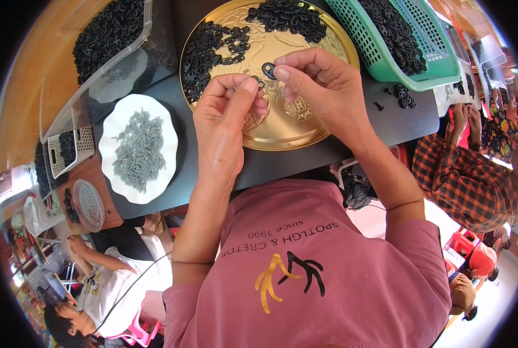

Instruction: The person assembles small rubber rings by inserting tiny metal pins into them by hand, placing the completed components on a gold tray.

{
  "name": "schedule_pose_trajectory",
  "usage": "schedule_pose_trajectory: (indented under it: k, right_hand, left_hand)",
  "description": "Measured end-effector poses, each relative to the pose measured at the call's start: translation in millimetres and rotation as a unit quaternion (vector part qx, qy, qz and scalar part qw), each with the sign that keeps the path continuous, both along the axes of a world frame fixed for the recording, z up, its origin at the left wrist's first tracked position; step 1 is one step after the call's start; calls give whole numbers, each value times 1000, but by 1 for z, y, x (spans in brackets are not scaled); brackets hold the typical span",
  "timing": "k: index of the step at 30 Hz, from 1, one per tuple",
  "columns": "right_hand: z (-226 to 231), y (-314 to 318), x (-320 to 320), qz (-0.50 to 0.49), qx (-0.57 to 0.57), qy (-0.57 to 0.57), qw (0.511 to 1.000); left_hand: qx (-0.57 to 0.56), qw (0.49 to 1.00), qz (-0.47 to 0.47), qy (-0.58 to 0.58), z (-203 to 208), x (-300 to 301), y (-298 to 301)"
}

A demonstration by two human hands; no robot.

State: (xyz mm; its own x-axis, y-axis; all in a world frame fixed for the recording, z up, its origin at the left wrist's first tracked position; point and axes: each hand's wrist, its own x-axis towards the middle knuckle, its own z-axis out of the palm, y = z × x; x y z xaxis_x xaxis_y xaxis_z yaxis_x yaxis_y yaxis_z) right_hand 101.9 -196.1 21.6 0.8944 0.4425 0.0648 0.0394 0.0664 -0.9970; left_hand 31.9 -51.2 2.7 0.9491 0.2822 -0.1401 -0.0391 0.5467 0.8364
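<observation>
Both my hands are raised over a round gold tray (282, 139). Between thumb and fingertips, my right hand (322, 84) pinches a small black plastic piece with holes (268, 71). My left hand (230, 107) pinches another small dark piece (260, 83), partly covered by the thumb, so its shape is hard to tell. The two pieces are close together. Loose black plastic pieces (204, 55) lie along the tray's left side, and a second heap (288, 20) sits at its far edge.
A white scalloped plate (111, 165) of small metal springs (140, 151) stands left. Beyond it is a clear bin (148, 23) of black pieces. A green basket (439, 81) of black pieces stands right, with several loose pieces (405, 98) nearby. Other people sit on both sides.
</observation>
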Motion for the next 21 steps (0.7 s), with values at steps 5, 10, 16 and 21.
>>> schedule_pose_trajectory:
  k: [5, 10, 16, 21]
  right_hand:
    - [-1, 2, 0, -1, -8, -3, 1000]
    - [-2, 3, 0, 3, -4, -12, 1000]
    - [0, 5, -1, 16, -13, -13, 1000]
    - [-3, 6, -2, 16, -12, -31, 999]
  left_hand:
    - [-2, 1000, 5, 1, 0, 0, 0]
    - [1, 1000, 5, 0, -2, 0, 2]
    - [11, 1000, -3, 6, -5, -1, 7]
    - [27, 999, -1, 16, -4, 1, 7]
